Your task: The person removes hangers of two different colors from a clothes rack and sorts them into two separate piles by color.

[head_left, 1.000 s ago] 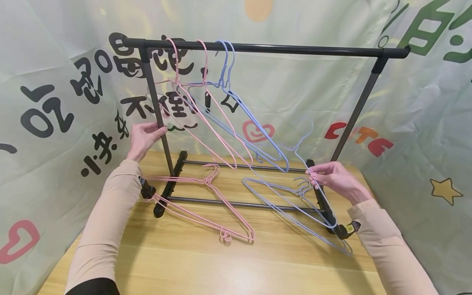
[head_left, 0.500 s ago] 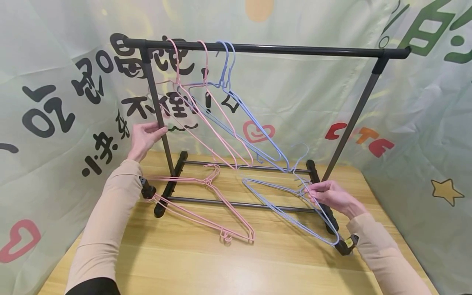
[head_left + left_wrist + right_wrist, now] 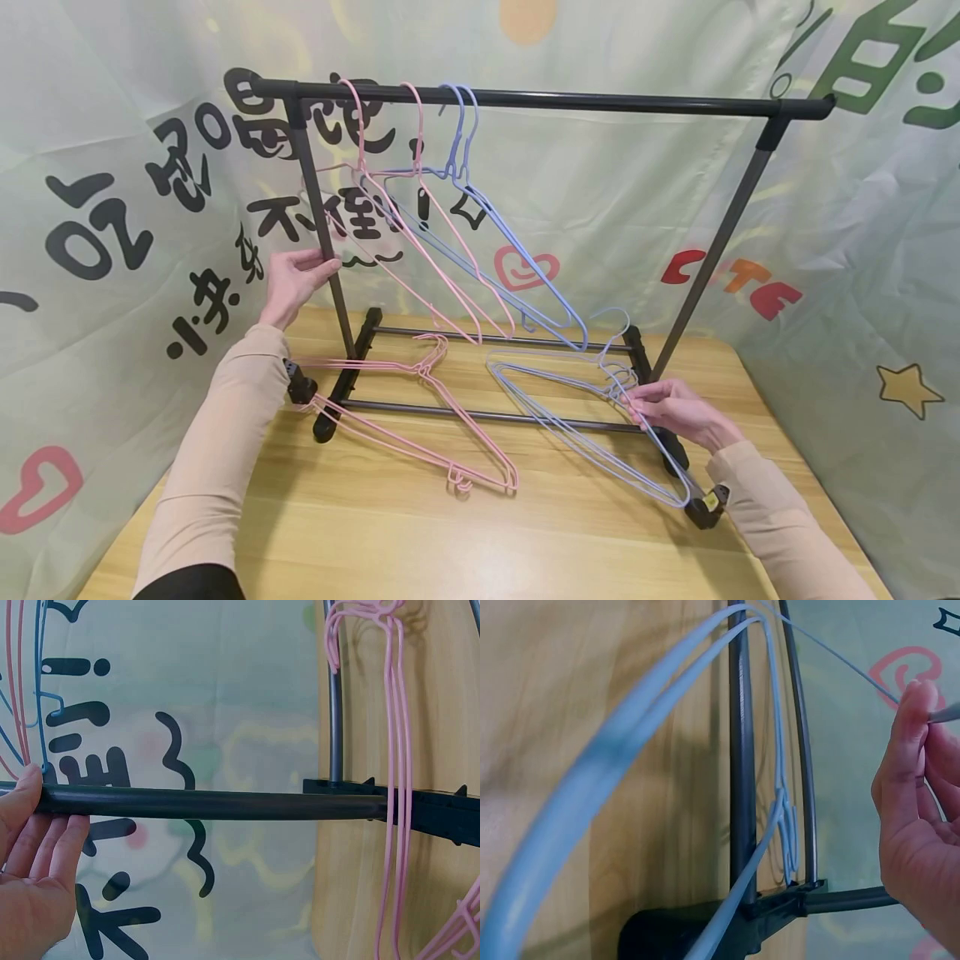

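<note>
My left hand (image 3: 295, 283) pinches the left upright post (image 3: 342, 321) of a black hanging rack between thumb and fingers; the left wrist view shows the thumb on one side of the post (image 3: 225, 803) and the fingers under it. On the right, low by the rack's base, my right hand (image 3: 684, 411) pinches one side of a blue clothes hanger (image 3: 602, 357), its hook pointing up. This hanger overlaps other blue hangers (image 3: 573, 377) lying across the base bars. Pink hangers (image 3: 425, 367) lie across the base on the left.
From the top bar (image 3: 600, 102) hang two pink hangers (image 3: 361, 133) and two blue hangers (image 3: 472, 133), bunched left of its middle. The rack's right upright (image 3: 723, 229) stands behind my right hand. A printed cloth (image 3: 600, 183) hangs behind the wooden table (image 3: 420, 550).
My right hand has moved down with the blue hanger, bringing it from above the other blue hangers to close over them. The left hand keeps its place on the post.
</note>
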`<action>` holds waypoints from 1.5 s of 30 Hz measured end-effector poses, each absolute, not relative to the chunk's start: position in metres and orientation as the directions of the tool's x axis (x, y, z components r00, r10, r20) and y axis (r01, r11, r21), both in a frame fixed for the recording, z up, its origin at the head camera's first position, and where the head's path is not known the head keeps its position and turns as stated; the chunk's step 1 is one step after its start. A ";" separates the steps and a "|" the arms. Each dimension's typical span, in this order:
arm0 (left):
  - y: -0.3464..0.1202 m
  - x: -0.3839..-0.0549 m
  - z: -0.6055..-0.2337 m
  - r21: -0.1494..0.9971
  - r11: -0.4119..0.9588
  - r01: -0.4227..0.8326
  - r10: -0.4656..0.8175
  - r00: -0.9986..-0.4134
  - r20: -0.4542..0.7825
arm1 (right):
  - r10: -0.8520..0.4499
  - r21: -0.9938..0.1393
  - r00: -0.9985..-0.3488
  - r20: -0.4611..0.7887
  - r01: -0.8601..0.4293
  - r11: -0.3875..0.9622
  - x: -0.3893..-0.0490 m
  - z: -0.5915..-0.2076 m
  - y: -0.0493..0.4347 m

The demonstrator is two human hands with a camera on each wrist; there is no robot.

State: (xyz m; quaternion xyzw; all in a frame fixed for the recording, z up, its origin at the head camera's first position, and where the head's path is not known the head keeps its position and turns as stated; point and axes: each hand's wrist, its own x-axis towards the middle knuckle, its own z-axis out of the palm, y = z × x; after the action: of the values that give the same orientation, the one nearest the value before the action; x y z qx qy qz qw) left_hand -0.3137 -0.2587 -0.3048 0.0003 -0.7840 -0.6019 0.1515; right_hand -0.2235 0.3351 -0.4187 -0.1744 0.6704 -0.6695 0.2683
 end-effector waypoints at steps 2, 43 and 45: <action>-0.259 -0.314 -0.305 0.944 0.275 0.183 -0.182 -0.954 0.238 | -0.598 -0.991 -0.792 -0.124 0.125 0.040 -0.223 -0.420 0.336; -0.259 -0.313 -0.306 0.940 0.284 0.189 -0.177 -0.953 0.245 | -0.344 -0.734 -0.915 -0.209 -0.085 0.674 -0.236 -0.398 0.327; -0.261 -0.314 -0.307 0.940 0.286 0.187 -0.179 -0.953 0.245 | -0.323 -0.727 -0.927 -0.190 -0.088 0.681 -0.239 -0.378 0.324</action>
State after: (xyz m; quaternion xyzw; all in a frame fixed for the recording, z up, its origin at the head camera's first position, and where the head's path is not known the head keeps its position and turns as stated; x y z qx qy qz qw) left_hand -0.3142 -0.2608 -0.3069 -0.0026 -0.7872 -0.5973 0.1535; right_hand -0.2394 0.3240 -0.3776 -0.1138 0.9037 -0.3831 0.1535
